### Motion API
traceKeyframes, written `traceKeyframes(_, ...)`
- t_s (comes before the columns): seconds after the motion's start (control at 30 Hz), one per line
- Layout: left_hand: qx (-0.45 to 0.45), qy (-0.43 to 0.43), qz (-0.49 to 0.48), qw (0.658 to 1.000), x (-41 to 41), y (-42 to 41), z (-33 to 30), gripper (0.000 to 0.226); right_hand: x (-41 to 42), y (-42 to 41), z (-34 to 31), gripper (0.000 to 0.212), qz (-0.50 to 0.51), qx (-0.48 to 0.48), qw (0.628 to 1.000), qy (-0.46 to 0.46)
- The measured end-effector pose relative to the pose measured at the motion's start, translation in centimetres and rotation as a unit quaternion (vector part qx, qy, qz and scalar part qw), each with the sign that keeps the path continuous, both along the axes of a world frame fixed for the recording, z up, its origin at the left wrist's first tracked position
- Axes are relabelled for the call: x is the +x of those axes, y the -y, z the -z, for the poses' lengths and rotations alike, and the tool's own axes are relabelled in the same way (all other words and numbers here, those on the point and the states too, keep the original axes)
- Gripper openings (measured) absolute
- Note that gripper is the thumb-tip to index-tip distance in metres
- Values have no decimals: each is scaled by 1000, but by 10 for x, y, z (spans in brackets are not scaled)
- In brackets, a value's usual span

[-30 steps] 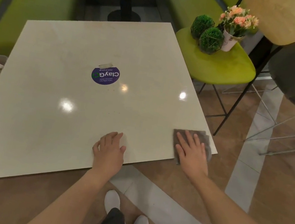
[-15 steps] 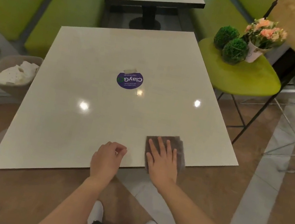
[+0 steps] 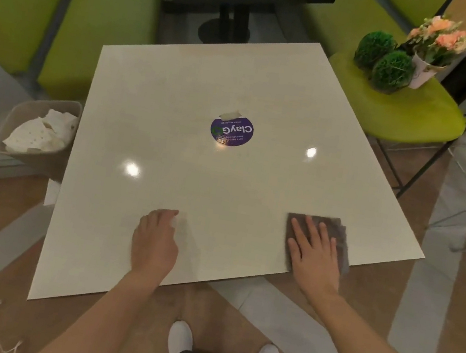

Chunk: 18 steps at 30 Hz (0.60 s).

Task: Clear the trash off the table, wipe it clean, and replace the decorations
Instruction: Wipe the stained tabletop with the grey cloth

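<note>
the table (image 3: 186, 150) is pale cream and glossy, with a round purple sticker (image 3: 231, 131) lettered in white and a touch of green. the cloth (image 3: 336, 233) is grey-brown. the chair (image 3: 397, 108) and benches (image 3: 99, 9) are lime green. two balls (image 3: 384, 59) are dark green; the flowers (image 3: 443, 36) are peach-pink in a white pot (image 3: 422, 72). the bin (image 3: 36, 112) is beige, holding white dotted paper (image 3: 44, 132).

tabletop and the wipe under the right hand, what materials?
Tabletop: looks like polished stone or glossy laminate, cream; sharp lamp reflections show the gloss. Cloth pressed flat by the right hand: grey-brown, matte, folded layers at its edge, probably microfibre or a similar woven fabric.
</note>
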<state>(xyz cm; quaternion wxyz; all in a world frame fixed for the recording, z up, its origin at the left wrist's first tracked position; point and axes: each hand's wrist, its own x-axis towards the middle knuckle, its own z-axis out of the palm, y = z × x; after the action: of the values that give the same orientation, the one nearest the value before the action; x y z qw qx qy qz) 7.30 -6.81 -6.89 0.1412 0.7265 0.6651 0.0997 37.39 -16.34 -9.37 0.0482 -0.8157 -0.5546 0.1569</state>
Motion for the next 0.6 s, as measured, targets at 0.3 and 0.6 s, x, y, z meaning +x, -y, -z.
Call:
traceKeyframes(0.3, -34, -42, 98, 994, -40, -52, 8, 56, -181, -36, 7, 47, -127, 24, 991, -22)
traceKeyframes(0.6, -89, -42, 89, 991, -45, -75, 4, 62, -98, -44, 11, 57, -18, 3, 1000, -1)
